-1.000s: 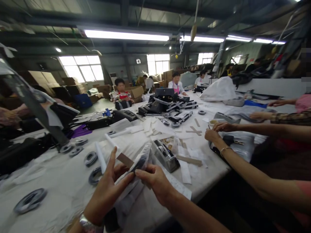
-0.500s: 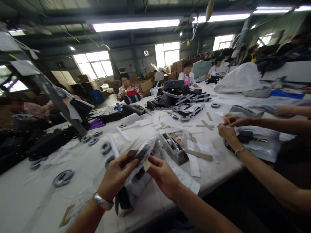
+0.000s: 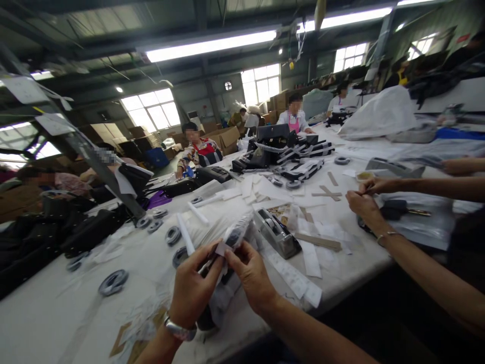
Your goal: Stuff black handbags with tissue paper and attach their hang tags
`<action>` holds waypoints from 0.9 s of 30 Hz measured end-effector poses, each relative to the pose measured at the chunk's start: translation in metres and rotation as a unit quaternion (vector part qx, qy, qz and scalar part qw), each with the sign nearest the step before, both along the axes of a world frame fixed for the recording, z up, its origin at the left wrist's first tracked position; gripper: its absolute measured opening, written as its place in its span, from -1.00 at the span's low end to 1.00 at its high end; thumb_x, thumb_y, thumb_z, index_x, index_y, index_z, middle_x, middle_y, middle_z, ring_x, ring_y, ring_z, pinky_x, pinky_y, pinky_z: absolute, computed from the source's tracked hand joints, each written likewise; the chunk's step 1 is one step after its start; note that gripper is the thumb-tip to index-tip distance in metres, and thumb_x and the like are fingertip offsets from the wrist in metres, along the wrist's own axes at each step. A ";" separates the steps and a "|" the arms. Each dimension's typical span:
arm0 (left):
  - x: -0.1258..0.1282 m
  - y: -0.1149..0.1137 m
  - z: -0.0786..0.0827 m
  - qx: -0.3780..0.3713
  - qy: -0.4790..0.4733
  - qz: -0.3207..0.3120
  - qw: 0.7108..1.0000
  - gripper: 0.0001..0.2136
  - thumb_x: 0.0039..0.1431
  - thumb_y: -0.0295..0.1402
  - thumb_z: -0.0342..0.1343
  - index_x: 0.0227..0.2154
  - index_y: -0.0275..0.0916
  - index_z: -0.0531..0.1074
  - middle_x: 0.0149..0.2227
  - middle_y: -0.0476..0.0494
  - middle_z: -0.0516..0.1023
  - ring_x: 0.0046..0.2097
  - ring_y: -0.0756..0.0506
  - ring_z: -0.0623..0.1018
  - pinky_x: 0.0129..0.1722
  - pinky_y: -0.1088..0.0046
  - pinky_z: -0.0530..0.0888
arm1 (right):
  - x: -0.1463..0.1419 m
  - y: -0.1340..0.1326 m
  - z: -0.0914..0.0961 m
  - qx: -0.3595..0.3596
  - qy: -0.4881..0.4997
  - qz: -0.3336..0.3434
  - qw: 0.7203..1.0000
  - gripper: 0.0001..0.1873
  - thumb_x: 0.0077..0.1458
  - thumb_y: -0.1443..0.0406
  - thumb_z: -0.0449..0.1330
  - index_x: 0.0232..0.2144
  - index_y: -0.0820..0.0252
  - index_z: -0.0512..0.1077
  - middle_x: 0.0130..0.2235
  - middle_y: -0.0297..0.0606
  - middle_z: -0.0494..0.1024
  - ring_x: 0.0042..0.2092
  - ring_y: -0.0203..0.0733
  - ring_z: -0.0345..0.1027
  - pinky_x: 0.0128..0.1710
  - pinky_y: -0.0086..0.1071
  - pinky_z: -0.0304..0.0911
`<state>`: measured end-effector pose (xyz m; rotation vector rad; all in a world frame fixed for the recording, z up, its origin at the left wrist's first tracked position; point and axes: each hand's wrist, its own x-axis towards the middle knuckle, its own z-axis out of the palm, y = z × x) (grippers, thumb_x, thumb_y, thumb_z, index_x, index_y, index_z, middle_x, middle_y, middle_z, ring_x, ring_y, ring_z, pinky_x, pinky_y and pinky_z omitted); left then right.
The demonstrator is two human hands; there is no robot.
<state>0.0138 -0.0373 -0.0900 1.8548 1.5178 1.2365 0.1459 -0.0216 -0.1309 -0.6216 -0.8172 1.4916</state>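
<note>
Card (image 3: 222, 249) is showing between your hands, over the near part of the table (image 3: 49, 316), against a plastic-wrapped dark piece (image 3: 235, 233). Your left hand (image 3: 197, 284) is pinching the card between thumb and fingers. Your right hand (image 3: 253, 277) is bending inward, its thumb meeting the card's right end; what its curled fingers are grasping, I cannot tell. A gray tape dispenser (image 3: 277, 235) is standing just beyond your right hand, and gray rolls (image 3: 120, 276) are lying to the left of your left hand.
</note>
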 end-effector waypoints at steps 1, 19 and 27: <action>-0.001 -0.001 0.003 -0.007 -0.001 -0.001 1.000 -0.67 0.15 -0.15 0.19 -0.07 -0.16 0.53 -0.06 -0.08 0.61 -0.04 -0.17 0.59 0.04 0.32 0.50 | 0.000 0.000 0.001 -0.002 -0.006 -0.001 1.000 -0.70 0.00 0.14 0.37 -0.27 0.18 0.46 -0.35 -0.35 0.49 -0.29 -0.28 0.33 -0.28 -0.43 0.23; 0.027 -0.014 -0.015 0.268 0.498 0.170 0.807 -0.57 0.29 -0.56 -0.14 0.20 -0.49 0.24 0.14 -0.45 0.43 0.06 -0.24 0.53 0.04 0.23 0.49 | -0.008 -0.002 -0.003 -0.002 0.015 0.025 1.000 -0.73 0.03 0.15 0.34 -0.29 0.21 0.50 -0.33 -0.29 0.53 -0.28 -0.24 0.39 -0.23 -0.39 0.33; 0.013 -0.014 -0.013 0.204 0.385 0.087 0.896 -0.51 0.30 -0.44 -0.15 0.28 -0.35 0.15 0.20 -0.33 0.37 0.16 -0.24 0.45 0.13 0.15 0.45 | 0.004 -0.002 0.000 -0.009 -0.005 0.023 1.000 -0.69 -0.06 0.16 0.41 -0.31 0.26 0.55 -0.34 -0.25 0.58 -0.26 -0.17 0.45 -0.16 -0.31 0.38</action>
